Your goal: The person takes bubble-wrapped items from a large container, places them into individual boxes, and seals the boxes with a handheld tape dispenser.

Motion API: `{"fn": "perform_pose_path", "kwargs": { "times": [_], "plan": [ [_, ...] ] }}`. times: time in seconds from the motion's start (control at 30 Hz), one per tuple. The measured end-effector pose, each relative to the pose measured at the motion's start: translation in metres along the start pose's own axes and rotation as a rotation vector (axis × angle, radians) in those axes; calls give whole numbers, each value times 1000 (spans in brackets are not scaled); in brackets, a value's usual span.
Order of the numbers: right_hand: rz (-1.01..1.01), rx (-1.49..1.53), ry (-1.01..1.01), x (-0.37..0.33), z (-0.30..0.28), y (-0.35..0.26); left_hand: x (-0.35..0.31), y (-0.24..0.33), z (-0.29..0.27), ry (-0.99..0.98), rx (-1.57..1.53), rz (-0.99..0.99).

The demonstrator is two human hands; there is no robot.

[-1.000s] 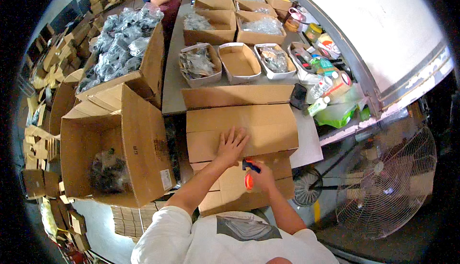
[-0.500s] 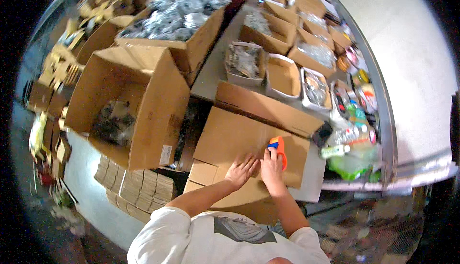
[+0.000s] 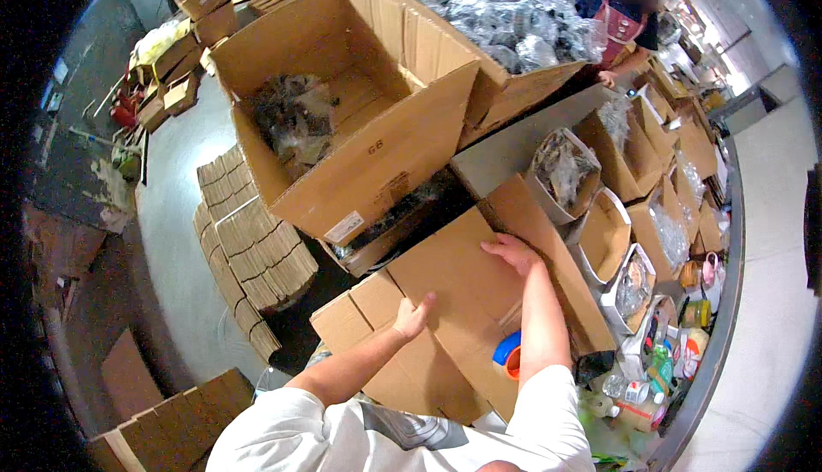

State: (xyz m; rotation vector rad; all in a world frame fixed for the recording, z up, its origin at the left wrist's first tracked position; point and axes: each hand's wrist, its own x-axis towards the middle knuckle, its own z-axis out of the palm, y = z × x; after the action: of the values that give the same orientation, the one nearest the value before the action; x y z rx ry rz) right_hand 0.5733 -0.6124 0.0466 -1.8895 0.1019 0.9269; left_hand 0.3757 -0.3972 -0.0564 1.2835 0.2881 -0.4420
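Note:
A brown cardboard box (image 3: 462, 283) with its flaps spread lies in front of me on the table. My left hand (image 3: 414, 316) is at the edge of a near flap, thumb up and fingers curled at the cardboard, their tips partly hidden. Farther right, my right hand (image 3: 516, 255) is open, fingers apart, against the box near its raised far flap (image 3: 548, 258). Beside my right forearm an orange and blue tape dispenser (image 3: 507, 354) rests on the cardboard, partly covered by the arm.
A large open carton (image 3: 377, 159) with plastic-wrapped pieces stands beyond my left hand. Another carton (image 3: 488, 99) is heaped with wrapped parts; a person (image 3: 616, 22) stands beside it. Small open boxes (image 3: 599, 241) line the right, with bottles (image 3: 634, 391) nearer. Flattened cardboard stacks (image 3: 257, 249) lie left.
My view has turned, so the scene sits differently. My right hand has let go of the tape dispenser, which now lies on the cardboard. My hands have moved apart.

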Motion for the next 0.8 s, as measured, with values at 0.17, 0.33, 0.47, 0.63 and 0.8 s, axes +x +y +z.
{"fn": "perform_pose_path", "kwargs": {
  "times": [0.17, 0.33, 0.47, 0.63, 0.8],
  "plan": [
    [35, 20, -232, -7, 27, -16, -64, 54, 18, 470, 32, -280],
    [-136, -443, -24, -25, 77, -16, -77, 21, -3, 611, -231, -44],
    [-706, -676, 208, -11, 67, 18, -59, 23, -22, 655, 700, 91],
    [-142, -690, -170, 11, 67, 5, -20, 39, -14, 22, 712, 225],
    [47, -490, -131, 35, 95, -30, 5, 50, -8, -212, 517, -30]
  ]
}}
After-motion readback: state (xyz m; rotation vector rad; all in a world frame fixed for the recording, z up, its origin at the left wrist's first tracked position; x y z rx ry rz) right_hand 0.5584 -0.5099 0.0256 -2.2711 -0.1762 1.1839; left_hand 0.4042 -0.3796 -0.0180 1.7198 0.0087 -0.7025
